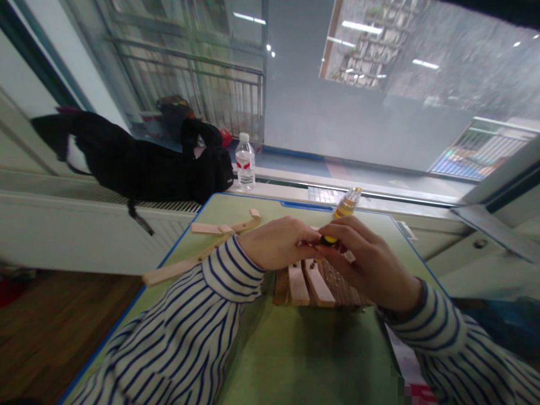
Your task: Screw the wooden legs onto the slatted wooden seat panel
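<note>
My right hand (365,261) is closed, its thumb and fingers pinching a small black-and-yellow object (328,240), perhaps a tool handle; most of it is hidden. Close against it, my left hand (280,242) is closed with its fingertips together; what they hold is hidden. Below both hands, two pale wooden strips (298,284) lie side by side on a brown ridged board (343,281). Dark screw-like heads show at the strips' upper ends. Past my left forearm are joined wooden pieces (171,271), and a shorter wooden strip (206,228) lies beside them.
A clear container with yellow contents (346,203) is behind my right hand. The green table (291,349) has a blue edge. On the window ledge are a water bottle (245,163) and a black bag or coat (156,169). A large window rises behind.
</note>
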The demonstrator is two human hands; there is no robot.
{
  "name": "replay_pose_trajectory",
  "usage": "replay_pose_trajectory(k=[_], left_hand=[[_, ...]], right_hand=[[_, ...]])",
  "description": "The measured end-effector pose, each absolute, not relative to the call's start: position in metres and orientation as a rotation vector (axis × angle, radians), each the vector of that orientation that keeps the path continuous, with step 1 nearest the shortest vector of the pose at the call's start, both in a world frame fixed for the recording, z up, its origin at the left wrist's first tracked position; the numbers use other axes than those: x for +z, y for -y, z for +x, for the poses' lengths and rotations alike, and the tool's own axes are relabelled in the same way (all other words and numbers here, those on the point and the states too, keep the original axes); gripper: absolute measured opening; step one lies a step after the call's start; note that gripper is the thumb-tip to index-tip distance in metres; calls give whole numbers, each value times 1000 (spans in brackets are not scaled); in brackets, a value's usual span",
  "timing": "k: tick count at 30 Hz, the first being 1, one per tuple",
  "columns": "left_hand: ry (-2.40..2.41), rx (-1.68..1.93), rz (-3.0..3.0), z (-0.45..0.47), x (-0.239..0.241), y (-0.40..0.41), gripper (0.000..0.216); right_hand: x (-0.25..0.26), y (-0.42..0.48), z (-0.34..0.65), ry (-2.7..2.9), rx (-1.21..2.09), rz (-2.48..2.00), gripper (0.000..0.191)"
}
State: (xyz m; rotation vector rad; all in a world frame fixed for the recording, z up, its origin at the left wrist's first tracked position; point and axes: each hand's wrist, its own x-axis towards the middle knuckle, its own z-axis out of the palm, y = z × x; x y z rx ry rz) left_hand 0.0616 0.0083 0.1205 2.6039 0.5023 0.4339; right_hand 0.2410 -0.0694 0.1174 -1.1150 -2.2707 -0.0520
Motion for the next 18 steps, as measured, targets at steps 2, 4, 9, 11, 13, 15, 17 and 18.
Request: replay_pose_trajectory(k=[2,4,9,11,13,15,17,18], left_hand=[[-495,436,2606,62,122,-8,24],[-489,449,2602,62,123,-8,22],[-545,467,2538,64,122,-6,21],[-579,482,2523,65,122,-4,21],[-588,502,2525,66,121,-4,20],[-577,511,2538,65,118,-4,22],[-565,497,2553,64,115,-6,23],[-567,484,2561,64,114,-7,23]], right_hand=[[117,70,241,2241,-56,-1103,20],[116,70,241,2224,-55,-1101,20],[115,68,241,2207,-59,-1089,18],[115,68,241,2198,-58,-1084,17],[115,67,242,2189,-40,-1097,17],[115,67,242,2196,-1,-1124,18],[116,66,242,2222,41,-1139,20],[116,66,242,2239,55,-1143,22]])
